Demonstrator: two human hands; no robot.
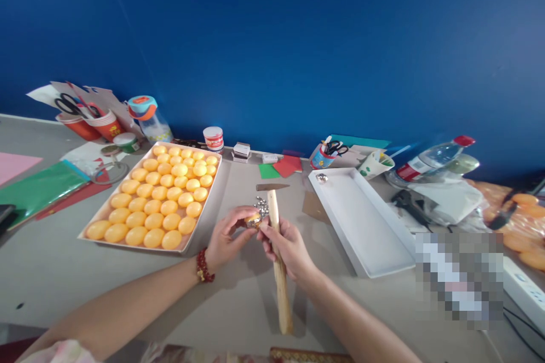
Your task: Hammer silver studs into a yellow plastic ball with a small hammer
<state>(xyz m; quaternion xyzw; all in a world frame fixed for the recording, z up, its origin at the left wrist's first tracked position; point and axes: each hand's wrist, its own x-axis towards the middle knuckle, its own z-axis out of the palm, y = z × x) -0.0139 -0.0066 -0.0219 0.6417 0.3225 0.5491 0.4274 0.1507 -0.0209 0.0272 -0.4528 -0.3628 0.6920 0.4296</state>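
Note:
My left hand (225, 241) is closed around an orange ball (252, 219) that is partly covered with shiny silver bits. In my right hand (293, 250) is a hammer (281, 295) with a pale wooden handle, its dark metal head pointing away from me. The right thumb and fingertips also come close to the ball's side; whether they pinch a small piece cannot be made out. Just beyond the ball, a small heap of silver metal pieces (261, 204) lies on the grey table, partly hidden by my hands and the handle.
To the left stands a shallow box (185, 245) with rows of orange balls. A white tray (370, 227) on the right holds one silver-covered ball (322, 178) in its far corner. Cups, bottles and coloured paper line the blue wall. A power strip (522, 289) lies far right.

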